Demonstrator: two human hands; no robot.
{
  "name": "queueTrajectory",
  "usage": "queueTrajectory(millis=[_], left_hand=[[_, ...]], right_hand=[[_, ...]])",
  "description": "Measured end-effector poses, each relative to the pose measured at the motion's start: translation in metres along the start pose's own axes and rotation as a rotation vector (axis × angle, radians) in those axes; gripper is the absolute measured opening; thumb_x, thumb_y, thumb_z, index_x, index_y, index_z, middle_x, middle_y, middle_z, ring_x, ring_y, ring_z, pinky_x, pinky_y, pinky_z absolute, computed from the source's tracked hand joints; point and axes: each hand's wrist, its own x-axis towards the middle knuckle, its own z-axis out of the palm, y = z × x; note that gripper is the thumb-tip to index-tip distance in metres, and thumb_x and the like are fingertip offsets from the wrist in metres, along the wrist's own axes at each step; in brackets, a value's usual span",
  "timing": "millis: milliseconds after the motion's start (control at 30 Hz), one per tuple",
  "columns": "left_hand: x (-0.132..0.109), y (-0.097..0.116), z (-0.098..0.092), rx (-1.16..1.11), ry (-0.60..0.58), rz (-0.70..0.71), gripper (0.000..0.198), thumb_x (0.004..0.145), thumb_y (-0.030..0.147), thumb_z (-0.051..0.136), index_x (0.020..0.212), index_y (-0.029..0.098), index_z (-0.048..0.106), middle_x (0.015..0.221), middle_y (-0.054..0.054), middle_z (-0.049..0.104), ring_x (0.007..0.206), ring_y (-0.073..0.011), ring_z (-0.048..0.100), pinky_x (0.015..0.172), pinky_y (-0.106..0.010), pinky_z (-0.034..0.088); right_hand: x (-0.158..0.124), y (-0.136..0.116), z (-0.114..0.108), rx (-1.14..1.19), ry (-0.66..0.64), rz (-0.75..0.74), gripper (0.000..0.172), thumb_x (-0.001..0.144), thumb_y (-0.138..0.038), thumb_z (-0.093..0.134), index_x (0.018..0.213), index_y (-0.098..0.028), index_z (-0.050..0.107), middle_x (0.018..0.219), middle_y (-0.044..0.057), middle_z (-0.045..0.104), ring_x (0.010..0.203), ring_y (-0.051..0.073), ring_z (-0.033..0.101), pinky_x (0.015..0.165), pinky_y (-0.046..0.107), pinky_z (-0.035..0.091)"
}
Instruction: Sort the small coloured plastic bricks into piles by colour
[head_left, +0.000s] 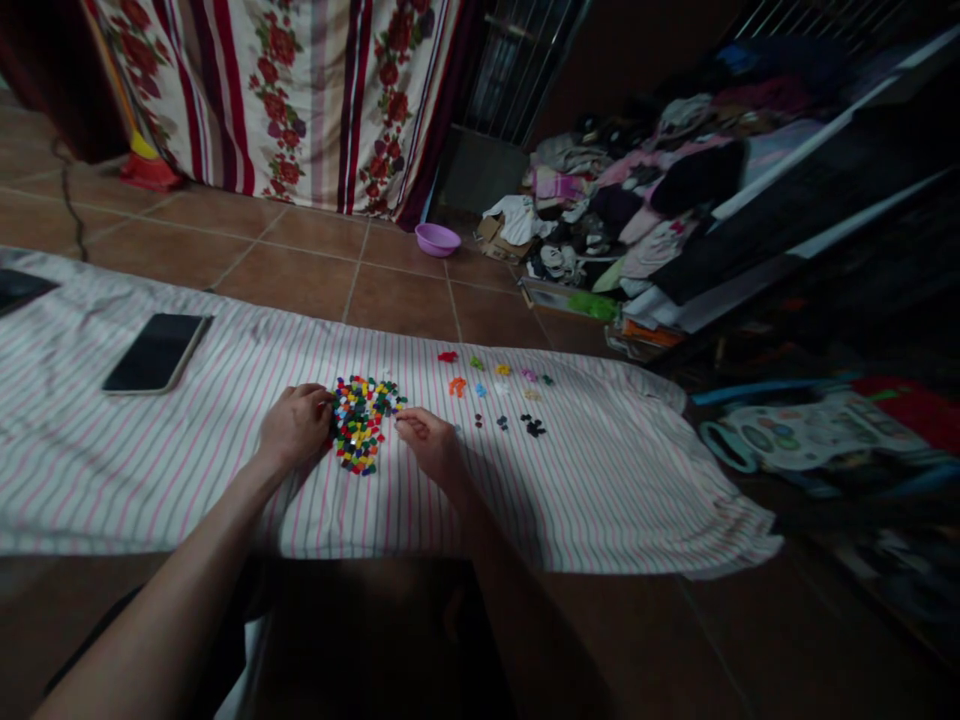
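A pile of small multicoloured pieces (361, 425), too small to name more exactly, lies on a striped cloth (225, 450). My left hand (298, 425) rests against the pile's left edge, fingers curled together, and whatever may be in them is hidden. On the pile's right side, my right hand (429, 440) has its thumb and fingertips pinched together; I cannot make out what is between them. Right of that hand, several little groups sit sorted by colour, among them red pieces (447, 357), orange pieces (457, 386), yellow pieces (503, 370) and black pieces (533, 427).
A phone (157, 353) lies on the cloth at the left, with another dark object (22, 288) at its far-left edge. Beyond, a purple basin (437, 239) stands on the tiled floor near a flowered curtain (300, 100). Heaped clothes (622, 190) fill the back right.
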Motion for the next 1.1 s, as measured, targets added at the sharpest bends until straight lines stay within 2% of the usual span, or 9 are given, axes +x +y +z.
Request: queueTrajectory(millis=[100,200,367,500,700,1100], left_hand=[[0.001,0.0,0.001,0.016,-0.007,-0.015,0.041,0.089,0.029,0.035,0.105,0.019,0.072,0.117,-0.008,0.068,0.105,-0.0238,0.06,0.095,-0.036,0.048],[0.001,0.0,0.0,0.017,-0.011,-0.017,0.04,0.088,0.029,0.036,0.105,0.02,0.072,0.117,-0.007,0.068,0.106,-0.0235,0.06,0.096,-0.036,0.047],[0.001,0.0,-0.001,0.021,-0.016,-0.011,0.04,0.088,0.028,0.037,0.106,0.02,0.071,0.117,-0.007,0.068,0.106,-0.0228,0.061,0.098,-0.035,0.046],[0.001,0.001,-0.001,0.032,-0.012,-0.021,0.041,0.088,0.03,0.036,0.106,0.019,0.072,0.117,-0.008,0.068,0.106,-0.0238,0.06,0.096,-0.036,0.047],[0.001,0.002,-0.002,0.024,-0.033,-0.026,0.043,0.088,0.03,0.035,0.108,0.017,0.071,0.118,-0.009,0.067,0.107,-0.0261,0.059,0.096,-0.038,0.048],[0.001,0.0,-0.001,0.033,-0.029,-0.014,0.041,0.088,0.029,0.036,0.105,0.018,0.071,0.117,-0.009,0.068,0.105,-0.0249,0.06,0.095,-0.037,0.048]], right_hand=[[0.002,-0.001,-0.013,-0.007,0.064,-0.005,0.019,0.081,-0.032,0.056,0.09,-0.022,0.07,0.081,0.002,0.072,0.073,0.016,0.068,0.07,0.027,0.055],[0.005,0.0,-0.035,-0.068,0.147,-0.029,0.02,0.08,-0.031,0.056,0.091,-0.021,0.07,0.082,0.002,0.071,0.072,0.016,0.067,0.068,0.027,0.055],[0.003,0.016,-0.078,-0.338,0.346,-0.128,0.022,0.08,-0.026,0.052,0.088,-0.021,0.071,0.086,0.004,0.071,0.072,0.016,0.064,0.07,0.029,0.054],[0.001,0.033,-0.099,-0.516,0.38,-0.13,0.022,0.08,-0.022,0.05,0.085,-0.02,0.071,0.089,0.008,0.072,0.082,0.021,0.066,0.076,0.033,0.053],[0.0,0.05,-0.097,-0.614,0.313,-0.171,0.023,0.081,-0.02,0.049,0.086,-0.019,0.071,0.096,0.009,0.074,0.092,0.023,0.066,0.087,0.037,0.05],[-0.006,0.053,-0.093,-0.716,0.256,-0.222,0.028,0.076,-0.007,0.044,0.085,-0.018,0.067,0.089,0.007,0.072,0.085,0.022,0.064,0.083,0.035,0.048]])
